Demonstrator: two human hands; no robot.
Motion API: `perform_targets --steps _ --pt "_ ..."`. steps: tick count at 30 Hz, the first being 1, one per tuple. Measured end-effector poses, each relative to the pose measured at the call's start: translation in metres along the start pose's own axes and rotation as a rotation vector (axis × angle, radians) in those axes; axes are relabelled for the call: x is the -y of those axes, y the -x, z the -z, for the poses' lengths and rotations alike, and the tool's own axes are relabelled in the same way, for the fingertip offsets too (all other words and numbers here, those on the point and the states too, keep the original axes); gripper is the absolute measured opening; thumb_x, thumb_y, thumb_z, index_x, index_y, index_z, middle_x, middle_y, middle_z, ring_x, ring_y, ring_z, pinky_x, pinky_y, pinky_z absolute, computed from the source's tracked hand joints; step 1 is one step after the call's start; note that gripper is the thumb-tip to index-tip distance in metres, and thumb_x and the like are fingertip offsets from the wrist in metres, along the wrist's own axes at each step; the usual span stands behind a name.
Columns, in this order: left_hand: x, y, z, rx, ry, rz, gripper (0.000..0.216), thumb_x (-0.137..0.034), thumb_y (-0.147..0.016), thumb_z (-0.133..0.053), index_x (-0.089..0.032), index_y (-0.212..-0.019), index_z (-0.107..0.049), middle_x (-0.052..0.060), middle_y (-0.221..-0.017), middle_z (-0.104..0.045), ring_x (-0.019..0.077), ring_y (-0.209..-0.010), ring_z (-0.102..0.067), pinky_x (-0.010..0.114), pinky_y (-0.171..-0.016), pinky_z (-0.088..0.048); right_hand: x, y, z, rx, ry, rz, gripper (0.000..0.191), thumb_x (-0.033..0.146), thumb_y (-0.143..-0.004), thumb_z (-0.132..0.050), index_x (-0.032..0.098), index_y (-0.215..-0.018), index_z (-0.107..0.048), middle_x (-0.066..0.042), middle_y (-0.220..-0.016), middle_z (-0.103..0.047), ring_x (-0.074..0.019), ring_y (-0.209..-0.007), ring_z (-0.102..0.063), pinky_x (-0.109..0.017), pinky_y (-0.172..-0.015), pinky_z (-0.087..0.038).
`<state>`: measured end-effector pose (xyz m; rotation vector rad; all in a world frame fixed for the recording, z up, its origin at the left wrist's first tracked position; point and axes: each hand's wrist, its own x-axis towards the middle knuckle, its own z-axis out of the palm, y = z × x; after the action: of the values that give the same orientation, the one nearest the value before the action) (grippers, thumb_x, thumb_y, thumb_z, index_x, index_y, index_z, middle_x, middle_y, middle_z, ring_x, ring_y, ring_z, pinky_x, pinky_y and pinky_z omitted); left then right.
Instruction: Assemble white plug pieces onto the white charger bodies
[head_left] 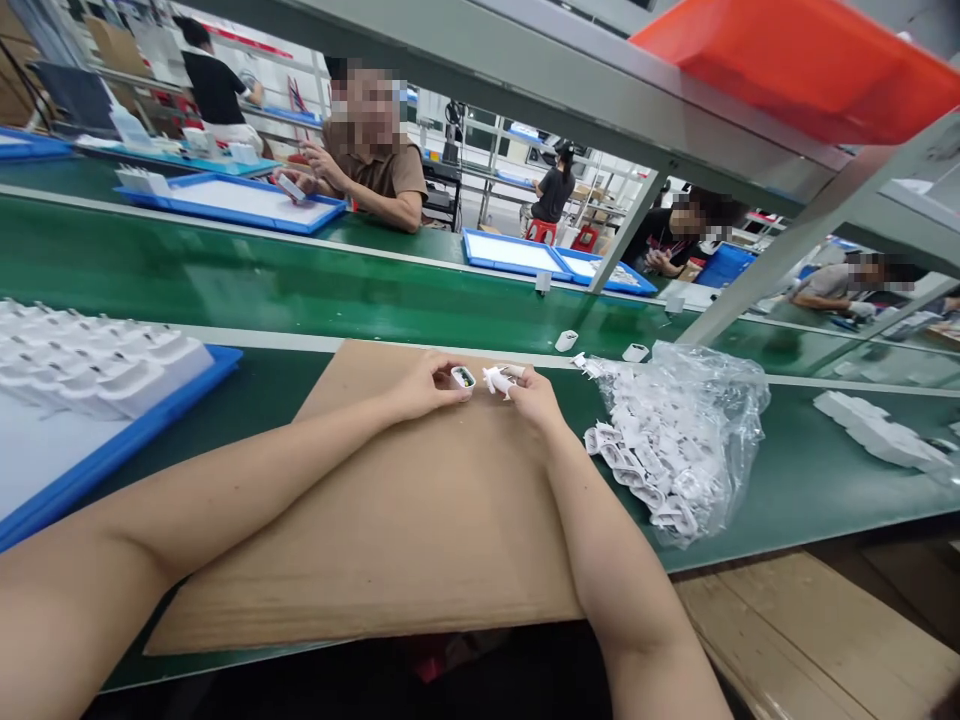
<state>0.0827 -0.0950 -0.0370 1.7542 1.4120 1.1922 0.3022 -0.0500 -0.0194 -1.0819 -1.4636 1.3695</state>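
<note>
Over a brown cardboard sheet (450, 510), my left hand (426, 388) grips a small white plastic housing (463, 379) between thumb and fingers. Its open end faces right and shows coloured parts inside. Just to the right, my right hand (534, 395) pinches a small white plastic part (498, 381) with thin prongs. A narrow gap separates the two pieces. To the right of my right hand lies a clear plastic bag (739, 400) spilling many similar white plastic parts (652, 440).
At left, a blue-rimmed tray (187, 395) holds rows of white housings (112, 365). White pieces (566, 341) sit on the green conveyor belt (375, 290). An orange bin (810, 70) rests on the slanting overhead shelf. Across the belt, a co-worker (382, 170) handles a white piece.
</note>
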Motion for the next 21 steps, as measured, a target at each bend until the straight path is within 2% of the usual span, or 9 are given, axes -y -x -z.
perform_targets --steps 2,4,6,8,11,16,21 --pt "0.002 0.001 0.000 -0.035 -0.046 -0.016 0.062 -0.050 -0.064 -0.087 -0.021 -0.116 -0.069 0.009 -0.117 -0.059 0.0238 -0.101 -0.059 0.041 -0.093 -0.051 0.002 0.003 -0.003 -0.013 0.002 0.008 0.042 0.034 -0.063 -0.077 0.017 -0.101 -0.076 -0.008 -0.101 -0.077 -0.0226 -0.092 -0.070 -0.027 -0.071 -0.051" --pt "0.003 0.001 0.000 -0.007 -0.028 0.023 0.065 -0.053 -0.064 -0.087 -0.021 -0.118 -0.067 0.005 -0.097 -0.061 0.0209 -0.087 -0.057 0.035 -0.080 -0.050 0.003 0.005 -0.006 -0.035 -0.006 0.052 0.043 0.034 -0.065 -0.077 0.017 -0.104 -0.076 -0.008 -0.102 -0.077 -0.0230 -0.093 -0.070 -0.028 -0.073 -0.052" --pt "0.003 0.001 -0.002 0.052 0.041 0.099 0.067 -0.053 -0.069 -0.084 -0.020 -0.122 -0.063 -0.001 -0.074 -0.055 0.0166 -0.069 -0.052 0.029 -0.065 -0.043 0.003 0.006 -0.010 -0.055 -0.005 0.108 0.044 0.034 -0.066 -0.076 0.018 -0.107 -0.076 -0.007 -0.102 -0.076 -0.0224 -0.092 -0.070 -0.029 -0.074 -0.052" --pt "0.002 0.001 -0.003 0.079 0.091 0.141 0.065 -0.052 -0.070 -0.084 -0.018 -0.121 -0.060 -0.005 -0.063 -0.049 0.0141 -0.060 -0.046 0.027 -0.059 -0.037 0.002 0.007 -0.015 -0.061 0.035 0.146 0.044 0.035 -0.068 -0.076 0.019 -0.109 -0.076 -0.007 -0.102 -0.076 -0.0213 -0.087 -0.069 -0.030 -0.072 -0.052" --pt "-0.002 0.002 -0.004 0.069 0.120 0.141 0.060 -0.050 -0.068 -0.085 -0.018 -0.112 -0.059 -0.006 -0.060 -0.049 0.0128 -0.057 -0.046 0.025 -0.057 -0.035 0.003 0.009 -0.021 -0.059 0.116 0.182 0.045 0.038 -0.071 -0.074 0.020 -0.112 -0.076 -0.008 -0.107 -0.074 -0.0200 -0.082 -0.068 -0.030 -0.067 -0.052" --pt "-0.007 0.004 -0.002 0.053 0.150 0.164 0.061 -0.048 -0.064 -0.089 -0.017 -0.105 -0.057 -0.006 -0.062 -0.053 0.0119 -0.057 -0.047 0.024 -0.055 -0.034 0.007 0.013 -0.025 -0.068 0.178 0.203 0.045 0.043 -0.072 -0.074 0.020 -0.110 -0.076 -0.010 -0.110 -0.072 -0.0226 -0.089 -0.069 -0.030 -0.065 -0.054" --pt "-0.006 0.005 0.003 0.126 0.156 0.109 0.078 -0.046 -0.067 -0.088 -0.015 -0.133 -0.060 -0.004 -0.064 -0.052 0.0125 -0.058 -0.048 0.025 -0.057 -0.037 0.004 0.011 -0.020 -0.116 0.186 0.176 0.050 0.044 -0.071 -0.075 0.018 -0.113 -0.074 -0.011 -0.105 -0.072 -0.0226 -0.085 -0.069 -0.030 -0.063 -0.054"
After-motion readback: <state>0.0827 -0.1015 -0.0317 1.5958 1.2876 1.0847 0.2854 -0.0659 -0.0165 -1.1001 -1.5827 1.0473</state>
